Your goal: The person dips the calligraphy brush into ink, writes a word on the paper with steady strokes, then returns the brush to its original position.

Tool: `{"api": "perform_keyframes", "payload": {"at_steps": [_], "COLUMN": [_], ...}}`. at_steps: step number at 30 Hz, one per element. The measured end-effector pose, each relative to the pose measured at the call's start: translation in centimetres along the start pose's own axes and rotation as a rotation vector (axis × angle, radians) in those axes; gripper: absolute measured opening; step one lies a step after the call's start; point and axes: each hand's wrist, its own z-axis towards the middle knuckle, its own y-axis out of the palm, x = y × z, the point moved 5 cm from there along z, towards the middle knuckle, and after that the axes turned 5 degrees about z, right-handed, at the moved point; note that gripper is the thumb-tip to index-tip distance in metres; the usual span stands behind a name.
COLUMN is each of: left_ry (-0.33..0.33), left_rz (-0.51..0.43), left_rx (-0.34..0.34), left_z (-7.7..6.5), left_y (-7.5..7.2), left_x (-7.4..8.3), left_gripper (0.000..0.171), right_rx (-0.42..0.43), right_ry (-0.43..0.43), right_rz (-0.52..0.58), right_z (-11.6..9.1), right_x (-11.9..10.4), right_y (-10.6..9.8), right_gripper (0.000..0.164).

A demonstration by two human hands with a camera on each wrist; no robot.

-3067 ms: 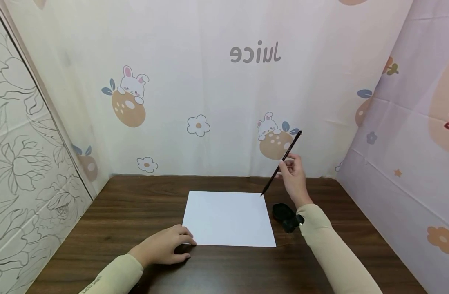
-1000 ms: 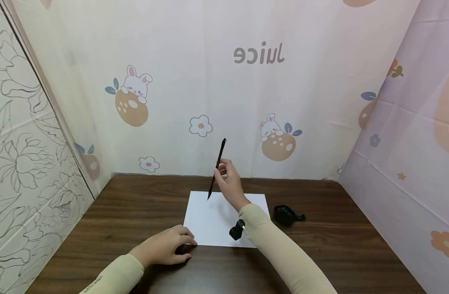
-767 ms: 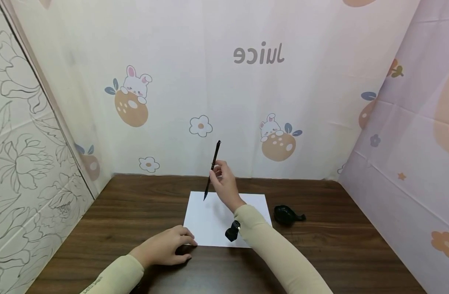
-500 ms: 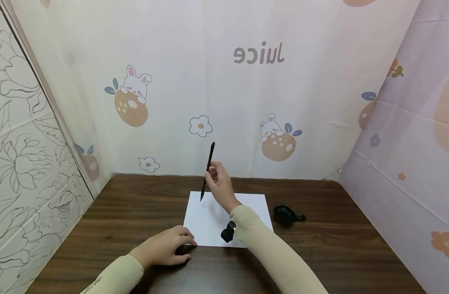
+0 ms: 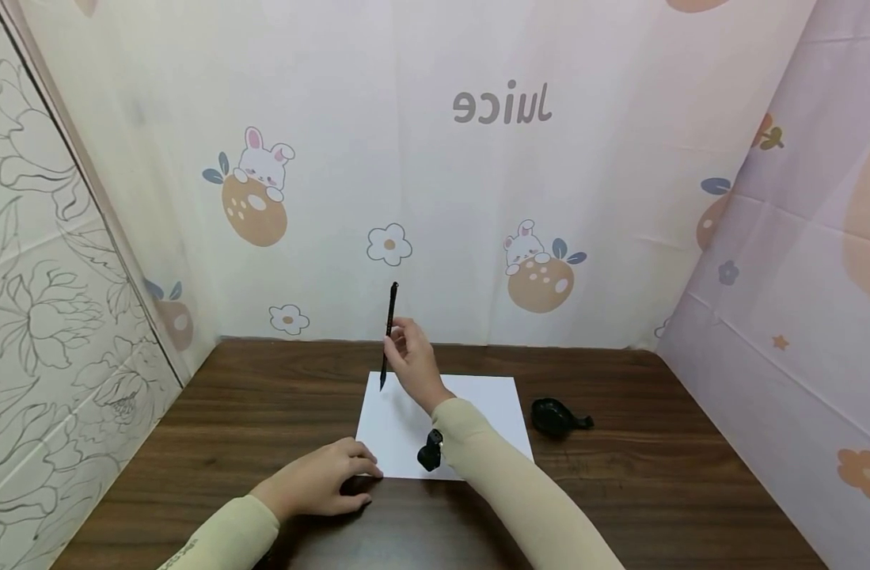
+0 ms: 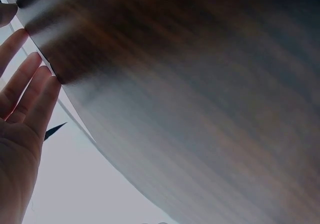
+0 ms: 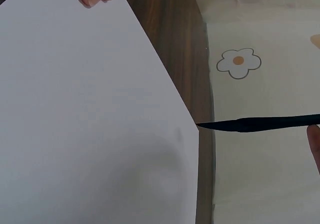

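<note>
My right hand (image 5: pixel 415 364) pinches a dark writing brush (image 5: pixel 389 332) by its handle, bristles pointing down. The dark tip is over the far left part of a white sheet of paper (image 5: pixel 488 408); whether it touches cannot be told. In the right wrist view the brush (image 7: pixel 255 124) lies across the image, one fingertip (image 7: pixel 314 141) against its handle. At the sheet's near left corner rests my left hand (image 5: pixel 324 479), fingers extended and holding nothing. The left wrist view shows the left hand (image 6: pixel 22 114) at the paper's edge, with the brush tip (image 6: pixel 55 131) behind.
A small black dish with a spout-like end (image 5: pixel 554 416) sits right of the paper on the dark wooden table (image 5: pixel 648 443). A printed curtain (image 5: pixel 435 174) hangs along the table's far edge. A black camera (image 5: pixel 431 451) is strapped at my right wrist.
My right hand has carried the brush leftward, from the sheet's far right corner to its far left part. The brush now stands more upright. The left hand has stayed on the near corner.
</note>
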Motion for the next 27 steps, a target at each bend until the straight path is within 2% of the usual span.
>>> {"api": "perform_keyframes", "payload": {"at_steps": [19, 27], "left_ry": [-0.007, -0.008], "left_rz": [-0.008, -0.005], "left_rx": [-0.007, -0.011], "left_z": [-0.03, -0.04], "left_y": [0.15, 0.13], "left_x": [-0.1, -0.09], "left_gripper": [0.024, 0.024], "right_rx": [-0.012, -0.026], "right_ry": [-0.071, -0.074], "right_rz": [-0.049, -0.075], "right_z": [0.03, -0.09], "right_x": [0.28, 0.13], "right_y": [0.83, 1.04], "right_gripper": [0.029, 0.03]}}
